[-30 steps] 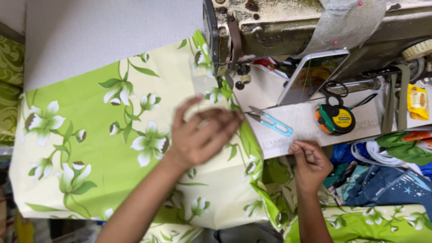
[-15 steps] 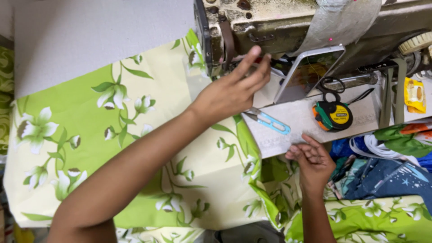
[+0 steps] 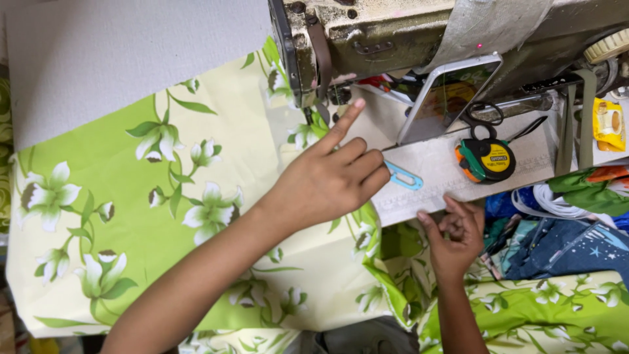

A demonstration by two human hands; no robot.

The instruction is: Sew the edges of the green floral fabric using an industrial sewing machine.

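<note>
Under the head of the old sewing machine (image 3: 393, 29), the left hand (image 3: 327, 183) lay on the green floral fabric (image 3: 164, 210), index finger stretched toward the needle area and the other fingers curled loosely; it gripped nothing, seemingly pressing the cloth flat so it fed straight. That fabric spread across the worktop (image 3: 98, 78) to the left and draped down over its front edge toward the person's lap. At that front edge, the right hand (image 3: 455, 236) was half closed, fingers bent inward; whether it pinched a fold of cloth could not be told. Blue thread snips (image 3: 403, 176) lay just beside the left knuckles, within easy reach. A tape measure (image 3: 486, 159), black scissors (image 3: 485, 115) and a propped phone (image 3: 445, 98) sat further right, clear of the cloth
</note>
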